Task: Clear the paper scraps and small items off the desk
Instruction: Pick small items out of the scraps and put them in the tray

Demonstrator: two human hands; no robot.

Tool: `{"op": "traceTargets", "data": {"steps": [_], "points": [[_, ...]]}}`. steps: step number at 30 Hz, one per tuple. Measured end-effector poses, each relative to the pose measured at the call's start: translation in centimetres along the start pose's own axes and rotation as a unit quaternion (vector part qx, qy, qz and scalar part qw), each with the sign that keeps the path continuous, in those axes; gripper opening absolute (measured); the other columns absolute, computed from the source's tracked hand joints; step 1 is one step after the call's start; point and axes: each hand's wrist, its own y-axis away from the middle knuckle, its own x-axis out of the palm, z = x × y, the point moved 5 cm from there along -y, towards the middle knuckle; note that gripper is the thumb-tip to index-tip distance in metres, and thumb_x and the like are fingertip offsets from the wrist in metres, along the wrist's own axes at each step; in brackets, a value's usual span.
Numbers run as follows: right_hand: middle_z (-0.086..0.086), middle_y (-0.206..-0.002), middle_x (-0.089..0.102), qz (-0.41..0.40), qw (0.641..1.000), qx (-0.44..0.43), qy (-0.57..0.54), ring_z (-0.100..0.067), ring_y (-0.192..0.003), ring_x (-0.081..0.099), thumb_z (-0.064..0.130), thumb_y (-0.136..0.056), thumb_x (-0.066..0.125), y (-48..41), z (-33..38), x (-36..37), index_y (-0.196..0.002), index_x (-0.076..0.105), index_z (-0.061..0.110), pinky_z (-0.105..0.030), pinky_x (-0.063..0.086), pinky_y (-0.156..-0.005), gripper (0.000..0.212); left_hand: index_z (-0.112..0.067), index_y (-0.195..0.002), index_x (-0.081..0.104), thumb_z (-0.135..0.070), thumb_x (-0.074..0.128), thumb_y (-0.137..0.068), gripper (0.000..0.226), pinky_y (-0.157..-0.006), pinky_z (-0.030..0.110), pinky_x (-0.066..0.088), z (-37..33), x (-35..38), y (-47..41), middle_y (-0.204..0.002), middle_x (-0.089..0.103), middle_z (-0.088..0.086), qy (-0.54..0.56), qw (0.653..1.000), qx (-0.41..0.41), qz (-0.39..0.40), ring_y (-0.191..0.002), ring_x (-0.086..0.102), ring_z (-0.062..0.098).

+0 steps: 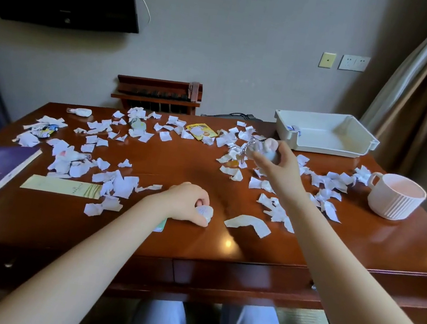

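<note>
1. The left hand [190, 204], well short of the white tray [326, 150], curls round a small white rounded item [204, 212] on the desk [193, 159].
2. The right hand [275, 161], just left of the tray, grips a blurred keychain charm [262, 148], which lies roughly crosswise with its chain end away from the tray.
3. The step is likely gathering small items; the next move calls for lifting the charm over the tray's rim.

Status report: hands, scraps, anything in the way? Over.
Left hand grips small white item on desk. Right hand holds keychain toy aloft near white tray. Paper scraps cover desk. Way to tray open.
</note>
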Motion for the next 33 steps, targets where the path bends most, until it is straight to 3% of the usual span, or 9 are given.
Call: {"op": "traceTargets", "data": {"steps": [4, 7, 11, 14, 20, 27, 33], "points": [[-0.005, -0.102, 0.061, -0.004, 1.000, 0.000, -0.006, -0.021, -0.091, 0.063, 0.026, -0.083, 0.071, 0.3, 0.0, 0.3, -0.104, 0.054, 0.019, -0.025, 0.055, -0.071, 0.028, -0.025, -0.107, 0.058, -0.047, 0.069, -0.074, 0.042, -0.087, 0.032, 0.043, -0.5, -0.4, -0.4, -0.113, 0.050, -0.004, -0.049, 0.998, 0.008, -0.033, -0.109, 0.042, 0.015], [-0.005, -0.102, 0.062, -0.015, 1.000, -0.011, -0.015, -0.017, -0.088, 0.064, 0.029, -0.082, 0.070, 0.3, 0.4, -0.1, -0.106, 0.055, 0.017, -0.019, 0.055, -0.066, 0.031, -0.023, -0.101, 0.057, -0.044, 0.069, -0.072, 0.038, -0.089, 0.034, 0.045, -1.0, -2.0, -0.7, -0.118, 0.043, -0.005, -0.024, 0.994, 0.011, -0.103, -0.111, 0.040, 0.016], [-0.003, -0.099, 0.063, -0.050, 0.998, -0.025, -0.038, -0.012, -0.084, 0.063, 0.029, -0.082, 0.071, -0.4, 0.6, -1.9, -0.105, 0.056, 0.018, -0.013, 0.053, -0.064, 0.029, -0.024, -0.096, 0.052, -0.043, 0.071, -0.072, 0.036, -0.077, 0.030, 0.051, -2.1, -4.5, -2.2, -0.105, 0.054, -0.005, 0.019, 0.984, -0.003, -0.179, -0.096, 0.051, 0.014], [0.002, -0.092, 0.062, -0.070, 0.996, -0.028, -0.056, -0.007, -0.078, 0.061, 0.028, -0.082, 0.071, -1.5, 0.6, -3.9, -0.102, 0.056, 0.018, -0.009, 0.050, -0.061, 0.027, -0.024, -0.097, 0.051, -0.043, 0.071, -0.072, 0.037, -0.071, 0.034, 0.055, -3.5, -6.3, -4.5, -0.098, 0.060, -0.002, 0.062, 0.979, -0.018, -0.193, -0.085, 0.058, 0.016], [0.006, -0.089, 0.060, -0.121, 0.992, -0.007, -0.033, -0.009, -0.082, 0.061, 0.031, -0.082, 0.071, -5.5, -0.3, -8.9, -0.098, 0.055, 0.022, -0.017, 0.053, -0.068, 0.023, -0.021, -0.102, 0.048, -0.039, 0.069, -0.074, 0.039, -0.068, 0.036, 0.052, -7.8, -10.3, -10.0, -0.103, 0.059, 0.004, 0.058, 0.971, -0.023, -0.230, -0.089, 0.057, 0.022], [0.004, -0.094, 0.059, -0.180, 0.984, 0.008, -0.009, -0.011, -0.082, 0.061, 0.032, -0.082, 0.070, -12.6, -2.7, -13.9, -0.106, 0.054, 0.019, -0.013, 0.049, -0.063, 0.031, -0.018, -0.104, 0.047, -0.039, 0.065, -0.078, 0.038, -0.062, 0.030, 0.043, -12.2, -13.3, -17.5, -0.108, 0.060, 0.006, 0.003, 0.966, -0.025, -0.259, -0.093, 0.056, 0.025], [0.008, -0.084, 0.057, -0.220, 0.975, 0.011, -0.001, -0.010, -0.077, 0.058, 0.030, -0.082, 0.070, -19.4, -6.3, -16.2, -0.093, 0.053, 0.026, -0.018, 0.049, -0.063, 0.021, -0.013, -0.100, 0.050, -0.036, 0.067, -0.076, 0.037, -0.066, 0.030, 0.043, -13.3, -14.6, -25.6, -0.103, 0.062, 0.009, 0.019, 0.966, -0.010, -0.259, -0.092, 0.058, 0.029]]}}
